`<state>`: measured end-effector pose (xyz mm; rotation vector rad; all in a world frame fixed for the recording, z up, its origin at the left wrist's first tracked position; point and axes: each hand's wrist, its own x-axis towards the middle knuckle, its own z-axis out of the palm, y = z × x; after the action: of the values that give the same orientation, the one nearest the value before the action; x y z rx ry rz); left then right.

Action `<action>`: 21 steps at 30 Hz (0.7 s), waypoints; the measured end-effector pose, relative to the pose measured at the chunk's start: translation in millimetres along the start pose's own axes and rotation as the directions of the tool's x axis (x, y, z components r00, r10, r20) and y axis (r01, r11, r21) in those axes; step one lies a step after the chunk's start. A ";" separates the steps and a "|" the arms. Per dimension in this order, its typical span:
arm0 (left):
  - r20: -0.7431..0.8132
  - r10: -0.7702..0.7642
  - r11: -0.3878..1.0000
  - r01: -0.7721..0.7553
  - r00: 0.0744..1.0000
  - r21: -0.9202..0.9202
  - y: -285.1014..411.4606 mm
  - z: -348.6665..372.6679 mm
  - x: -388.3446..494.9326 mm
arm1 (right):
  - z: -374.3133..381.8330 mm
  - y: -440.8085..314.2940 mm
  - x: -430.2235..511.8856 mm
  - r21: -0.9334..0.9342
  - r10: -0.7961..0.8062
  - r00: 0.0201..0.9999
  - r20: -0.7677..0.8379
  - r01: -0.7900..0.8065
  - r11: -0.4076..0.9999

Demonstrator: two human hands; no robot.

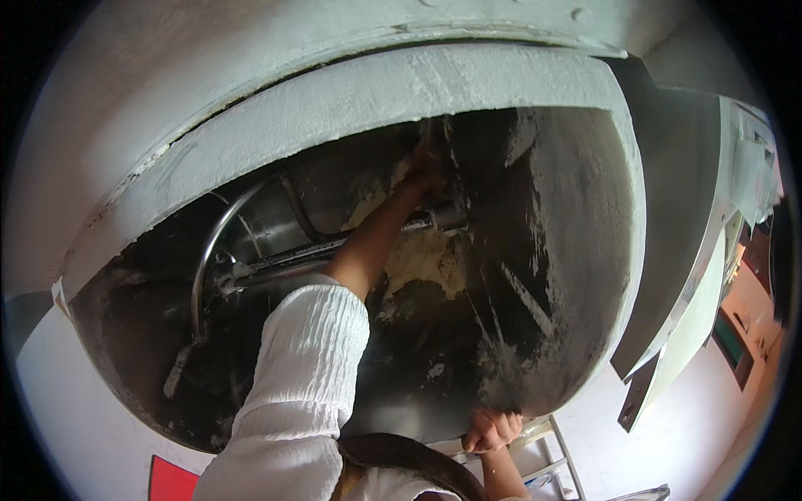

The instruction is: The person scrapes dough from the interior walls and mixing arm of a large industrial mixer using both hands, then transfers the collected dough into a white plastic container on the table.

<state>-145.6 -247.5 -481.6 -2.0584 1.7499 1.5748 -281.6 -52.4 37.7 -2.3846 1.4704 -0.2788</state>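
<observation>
My left arm, in a white sleeve (301, 363), reaches deep into the steel bowl (583, 206) of a large dough mixer. My left hand (427, 170) is in shadow near the bowl's inner wall, above the mixing shaft (301, 250); its fingers and anything in them are too dim to make out. Pale dough residue (426, 263) clings to the metal below the forearm. A bent metal agitator bar (210, 257) curves up at the left. At the bowl's near edge, my right hand (494, 430) is closed on the rim.
A flour-coated rim band (376, 100) arches across the bowl's far side. Metal side panels (670, 188) stand at the right. A metal frame (557, 454) lies beyond my right hand. A red panel (172, 479) shows at lower left, and a dark curved band (407, 454) crosses near my body.
</observation>
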 end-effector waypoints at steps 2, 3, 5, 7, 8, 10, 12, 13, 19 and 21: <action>-0.149 -0.120 0.941 0.065 0.981 -0.332 -7.2 4.4 -3.4 | -0.2 0.6 0.4 0.006 -0.008 1.000 -0.019 0.009 1.000; -0.145 -0.131 0.905 0.058 0.981 -0.421 -8.8 1.9 -9.4 | 0.1 1.4 0.9 -0.005 -0.021 0.999 -0.024 0.021 1.000; -0.179 -0.125 0.640 -0.058 0.976 -0.766 -5.0 -17.2 -29.5 | 0.8 2.6 1.3 -0.021 -0.042 0.998 -0.046 0.041 0.999; -0.235 -0.136 0.527 -0.130 0.963 -0.840 16.8 -62.8 -50.3 | 1.0 2.4 1.2 -0.025 -0.020 0.999 -0.037 0.019 1.000; -0.266 -0.140 0.518 -0.158 0.954 -0.841 31.1 -91.4 -64.4 | 0.7 1.3 1.0 -0.014 -0.020 0.999 -0.036 0.019 1.000; -0.330 -0.126 0.526 -0.219 0.935 -0.822 66.0 -152.4 -95.1 | 0.4 -0.1 1.1 -0.004 -0.023 0.999 -0.046 0.023 1.000; -0.399 -0.100 0.527 -0.292 0.912 -0.798 97.6 -202.0 -134.3 | 0.5 -1.2 1.2 -0.006 -0.005 0.999 -0.044 0.005 1.000; -0.449 -0.082 0.584 -0.323 0.890 -0.745 112.6 -219.0 -153.1 | 1.0 -1.7 1.0 -0.005 0.015 0.999 -0.044 -0.015 1.000; -0.832 -0.036 0.715 -0.567 0.553 -0.408 141.9 -237.7 -183.9 | 0.5 -1.3 2.5 -0.020 0.005 0.999 -0.041 -0.006 1.000; -0.893 0.043 0.826 -0.518 0.447 -0.220 131.3 -222.5 -165.6 | 0.0 -1.4 2.9 -0.023 0.003 0.999 -0.033 -0.003 1.000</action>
<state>-75.5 -303.3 -188.2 -3.4198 2.2353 1.0819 -279.1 -54.4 38.2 -2.4067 1.4993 -0.3039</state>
